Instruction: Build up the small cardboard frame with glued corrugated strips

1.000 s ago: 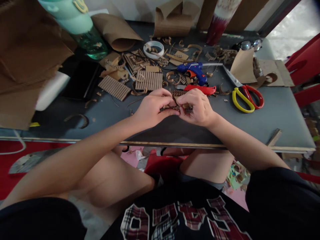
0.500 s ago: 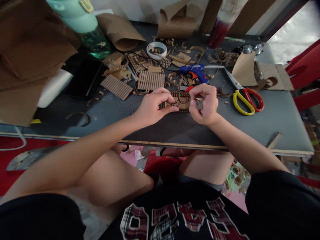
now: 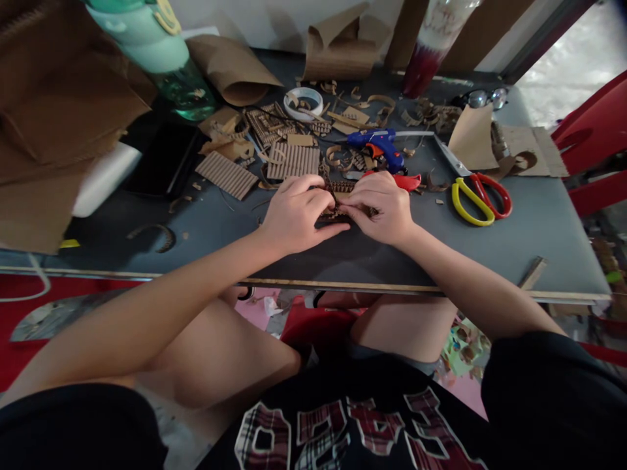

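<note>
My left hand (image 3: 295,215) and my right hand (image 3: 382,205) meet over a small brown corrugated-cardboard piece (image 3: 337,210) lying on the grey table (image 3: 529,235). Both hands pinch and press it from either side; most of it is hidden under my fingers. A thin cardboard strip rises from it between the hands. Just behind my right hand lies a red utility knife (image 3: 406,181), and behind that a blue glue gun (image 3: 379,143).
Yellow-and-red scissors (image 3: 477,192) lie to the right. Corrugated cardboard panels (image 3: 294,160), strips and scraps cover the table's middle, with a white tape roll (image 3: 304,103), a green bottle (image 3: 161,52) at back left, brown paper sheets (image 3: 473,137) and glasses (image 3: 482,98).
Half a second ago my right hand was raised off the piece; it has come back down beside my left hand, and both now press the cardboard piece flat on the table.
</note>
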`<state>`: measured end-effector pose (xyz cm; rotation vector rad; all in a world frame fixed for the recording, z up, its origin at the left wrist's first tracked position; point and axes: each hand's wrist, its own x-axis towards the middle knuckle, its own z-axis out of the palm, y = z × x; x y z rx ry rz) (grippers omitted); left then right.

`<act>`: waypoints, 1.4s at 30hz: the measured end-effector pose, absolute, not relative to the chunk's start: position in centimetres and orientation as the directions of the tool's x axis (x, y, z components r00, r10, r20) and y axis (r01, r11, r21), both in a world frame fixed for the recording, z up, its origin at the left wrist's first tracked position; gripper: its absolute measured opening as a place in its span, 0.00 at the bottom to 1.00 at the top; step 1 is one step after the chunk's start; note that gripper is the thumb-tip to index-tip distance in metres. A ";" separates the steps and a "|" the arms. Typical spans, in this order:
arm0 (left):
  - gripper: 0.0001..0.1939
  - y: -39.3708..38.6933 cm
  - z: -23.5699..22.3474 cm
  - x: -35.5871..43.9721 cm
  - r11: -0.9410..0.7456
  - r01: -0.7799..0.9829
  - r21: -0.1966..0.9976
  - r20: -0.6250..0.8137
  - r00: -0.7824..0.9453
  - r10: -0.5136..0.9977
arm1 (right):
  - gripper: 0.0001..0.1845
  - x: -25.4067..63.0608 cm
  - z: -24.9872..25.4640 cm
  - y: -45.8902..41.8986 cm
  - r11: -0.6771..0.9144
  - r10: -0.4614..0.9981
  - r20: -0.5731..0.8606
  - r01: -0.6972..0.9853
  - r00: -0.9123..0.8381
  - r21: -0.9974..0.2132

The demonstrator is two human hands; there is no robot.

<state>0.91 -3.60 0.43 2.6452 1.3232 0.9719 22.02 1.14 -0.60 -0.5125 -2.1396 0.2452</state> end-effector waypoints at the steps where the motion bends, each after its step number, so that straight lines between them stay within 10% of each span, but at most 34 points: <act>1: 0.22 -3.7 0.5 1.0 -0.622 0.726 0.293 0.525 0.422 0.739 | 0.10 22.0 -0.5 1.0 0.892 0.452 0.731 0.285 -0.512 -0.351; 35: 0.10 -2.6 1.0 0.2 -0.682 0.520 0.514 0.482 0.482 0.732 | 0.11 22.3 0.7 1.4 0.732 0.567 0.630 -0.026 -0.531 -0.681; 42: 0.10 -3.1 0.8 0.4 -0.718 0.623 0.312 0.555 0.494 0.669 | 0.13 22.1 0.8 0.2 0.855 0.518 0.747 0.268 -0.417 -0.443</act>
